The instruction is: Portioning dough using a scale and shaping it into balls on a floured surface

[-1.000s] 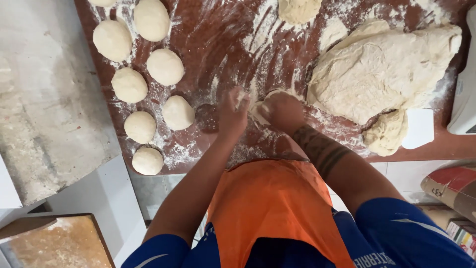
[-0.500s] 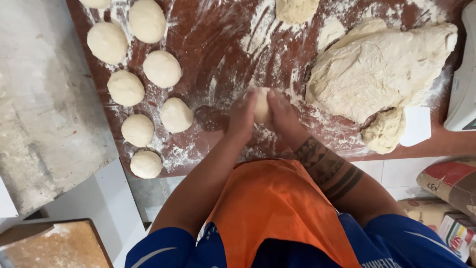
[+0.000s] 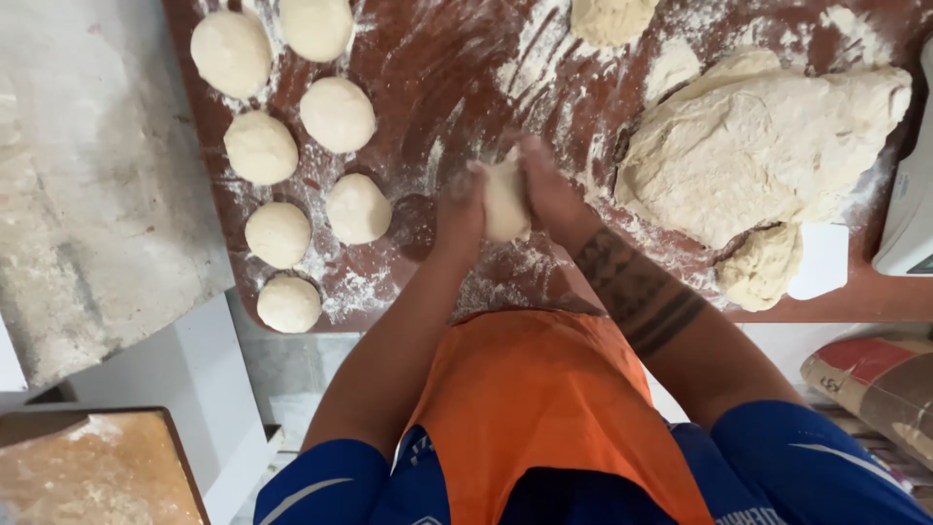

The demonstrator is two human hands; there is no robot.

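Cupping small pale dough piece (image 3: 505, 199) between left hand (image 3: 460, 209) and right hand (image 3: 549, 194), now lifted off floured reddish-brown counter (image 3: 437, 78); grip pressed together around it, seven round dough balls (image 3: 337, 114) alongside.

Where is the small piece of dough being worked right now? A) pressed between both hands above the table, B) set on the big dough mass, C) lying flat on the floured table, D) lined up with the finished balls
A: the small dough piece sits squeezed between the left hand and the right hand, above the floured table.
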